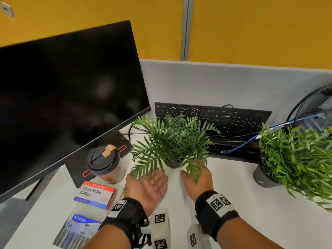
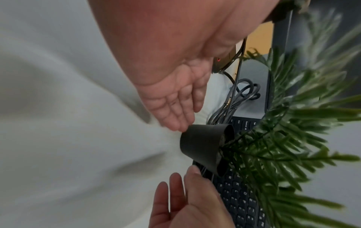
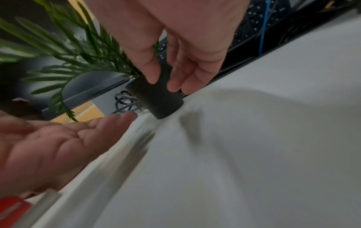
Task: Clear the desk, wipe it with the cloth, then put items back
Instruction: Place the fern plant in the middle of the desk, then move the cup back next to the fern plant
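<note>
Both hands flank the small plant pot (image 2: 203, 143) on the table (image 1: 224, 178): left hand (image 1: 147, 187) spread flat, right hand (image 1: 196, 178) relaxed, fingers apart.

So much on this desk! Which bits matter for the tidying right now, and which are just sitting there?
In play:
small fern pot
left hand, open beside it
right hand, open beside it
desk

Sitting there:
coffee cup
clip box
keyboard
monitor
bigger plant
</note>
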Demonstrator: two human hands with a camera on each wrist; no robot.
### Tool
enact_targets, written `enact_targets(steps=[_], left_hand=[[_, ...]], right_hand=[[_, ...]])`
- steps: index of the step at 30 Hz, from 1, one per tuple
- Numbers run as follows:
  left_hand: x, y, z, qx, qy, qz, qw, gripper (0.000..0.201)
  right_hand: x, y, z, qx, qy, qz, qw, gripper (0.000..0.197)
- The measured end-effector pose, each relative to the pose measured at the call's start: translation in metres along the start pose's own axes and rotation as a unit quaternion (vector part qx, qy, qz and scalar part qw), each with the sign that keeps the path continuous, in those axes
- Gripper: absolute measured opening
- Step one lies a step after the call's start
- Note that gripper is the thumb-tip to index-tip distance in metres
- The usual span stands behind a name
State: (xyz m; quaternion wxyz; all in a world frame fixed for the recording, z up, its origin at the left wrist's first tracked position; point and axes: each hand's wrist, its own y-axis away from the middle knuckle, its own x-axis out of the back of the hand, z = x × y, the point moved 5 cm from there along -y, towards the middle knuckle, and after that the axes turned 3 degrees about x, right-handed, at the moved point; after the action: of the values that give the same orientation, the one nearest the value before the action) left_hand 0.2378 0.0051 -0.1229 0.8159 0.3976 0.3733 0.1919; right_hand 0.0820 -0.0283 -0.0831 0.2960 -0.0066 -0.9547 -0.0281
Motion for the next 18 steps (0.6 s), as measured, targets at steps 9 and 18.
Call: enact_targets(steps=[9,18], left_hand=[[0.016,0.115,0.019,-0.149,-0.439,0.059,0.884,0.016],[0.027,0.145,0.150,-0.436,-0.646,0.262,0.569,0.062]], right_hand=[[-0.043,0.078,-0.017,-0.064,0.088,-0.251,0.962,0.008],[-0.065,0.102,-0.105,0.040,-0.063,-0.265,0.961,0.007]])
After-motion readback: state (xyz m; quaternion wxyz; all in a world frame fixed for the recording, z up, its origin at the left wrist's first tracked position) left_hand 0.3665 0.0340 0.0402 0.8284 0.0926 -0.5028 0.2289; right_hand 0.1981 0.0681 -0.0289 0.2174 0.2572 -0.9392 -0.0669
